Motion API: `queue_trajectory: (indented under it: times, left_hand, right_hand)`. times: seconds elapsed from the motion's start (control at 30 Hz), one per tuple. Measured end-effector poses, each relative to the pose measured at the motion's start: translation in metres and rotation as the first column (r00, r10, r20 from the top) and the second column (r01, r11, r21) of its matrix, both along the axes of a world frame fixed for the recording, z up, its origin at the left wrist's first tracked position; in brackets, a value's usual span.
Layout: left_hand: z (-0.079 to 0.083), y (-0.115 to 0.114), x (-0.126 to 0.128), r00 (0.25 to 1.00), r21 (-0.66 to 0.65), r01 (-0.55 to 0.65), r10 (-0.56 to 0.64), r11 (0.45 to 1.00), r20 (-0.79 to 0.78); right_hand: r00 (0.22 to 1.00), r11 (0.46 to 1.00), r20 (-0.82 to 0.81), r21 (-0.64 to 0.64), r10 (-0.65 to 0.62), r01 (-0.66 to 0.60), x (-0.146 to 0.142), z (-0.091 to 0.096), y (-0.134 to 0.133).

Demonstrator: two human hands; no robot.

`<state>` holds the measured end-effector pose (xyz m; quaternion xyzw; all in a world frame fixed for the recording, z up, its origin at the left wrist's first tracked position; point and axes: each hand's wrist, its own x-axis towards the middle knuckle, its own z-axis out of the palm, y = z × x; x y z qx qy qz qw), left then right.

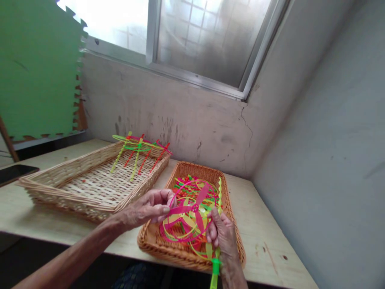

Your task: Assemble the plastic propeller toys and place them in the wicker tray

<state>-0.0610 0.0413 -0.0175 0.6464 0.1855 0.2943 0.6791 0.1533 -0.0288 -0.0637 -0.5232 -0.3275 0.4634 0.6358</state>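
Left hand (152,206) pinching the pink propeller (195,208) by its left rim; right hand (221,230) closed around the yellow twisted stick (220,190), long axis near-to-far, just right of the propeller; orange basket (173,253) below both; pale basket (96,188) farther left.

2 wicker bskts: 1 pale bskt (69,204), 1 orange bskt (168,251). In pale: 5 twisted sticks, i.e. 2 yel. sticks (136,160) + 3 red sticks (159,157). 1 L hand (155,204), 1 R hand (224,228). 1 phone (18,173). Propeller discs (203,194): too tangled to ct.
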Motion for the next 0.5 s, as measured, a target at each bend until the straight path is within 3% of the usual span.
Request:
queue_trajectory:
  times: [0.13, 0.27, 0.5]
  left_hand:
    - [-0.016, 0.002, 0.007, 0.993, -0.040, -0.105, 0.107, 0.994, 0.058]
    - [-0.027, -0.006, 0.030, 0.995, -0.097, -0.094, 0.095, 0.991, 0.008]
    - [-0.035, -0.010, 0.060, 0.966, -0.205, -0.236, 0.252, 0.950, 0.052]
  right_hand:
    - [0.998, 0.999, -0.026, -0.003, -0.049, 0.049, 0.000, -0.004, -0.016]
    - [0.992, 0.993, 0.043, -0.009, -0.118, 0.118, -0.001, 0.002, -0.027]
    - [0.974, 0.979, 0.105, -0.002, -0.200, 0.202, -0.007, 0.011, -0.050]
